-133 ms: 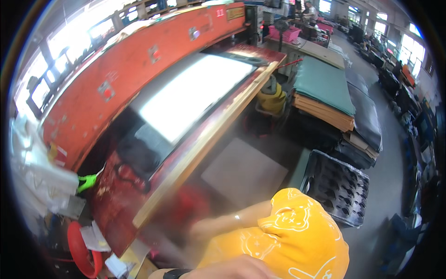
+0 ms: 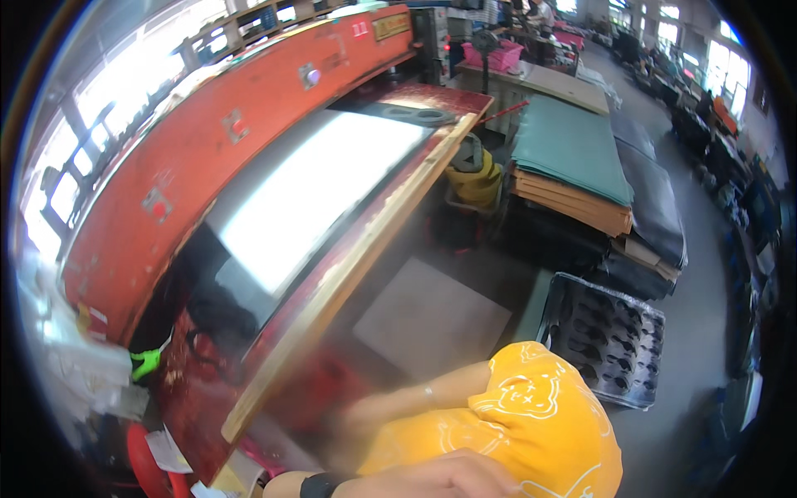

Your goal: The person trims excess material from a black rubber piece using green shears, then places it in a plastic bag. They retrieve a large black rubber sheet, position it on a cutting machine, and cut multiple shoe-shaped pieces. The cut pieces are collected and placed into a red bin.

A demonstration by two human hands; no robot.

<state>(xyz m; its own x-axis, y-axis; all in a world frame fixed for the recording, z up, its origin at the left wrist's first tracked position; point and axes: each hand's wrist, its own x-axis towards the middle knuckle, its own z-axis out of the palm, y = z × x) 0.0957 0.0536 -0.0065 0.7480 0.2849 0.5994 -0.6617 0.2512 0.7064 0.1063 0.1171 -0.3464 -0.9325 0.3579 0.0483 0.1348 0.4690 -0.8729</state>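
Observation:
My left hand (image 2: 432, 479) is at the lower edge with a black band (image 2: 318, 486) on its wrist. Its fingers stretch to the right against the yellow patterned cloth (image 2: 544, 407) of my clothing, partly cut off by the picture's edge. My right forearm, with a thin bracelet (image 2: 428, 393), comes out of the yellow sleeve and reaches left. Blur and haze hide the fingers of my right hand (image 2: 359, 417), beside a dim red shape (image 2: 332, 386) under the bench edge. Whether it holds anything cannot be made out.
An orange-red machine beam (image 2: 224, 133) spans a red bench with a bright reflective sheet (image 2: 324, 187) and a wooden front strip (image 2: 357, 270). Rightward stand stacked green sheets (image 2: 569, 149) and a black crate (image 2: 602, 340). A green-handled tool (image 2: 146, 362) lies left.
The whole view has shifted slightly, so the machine and bench appear farther left. Both hands stay in nearly the same places.

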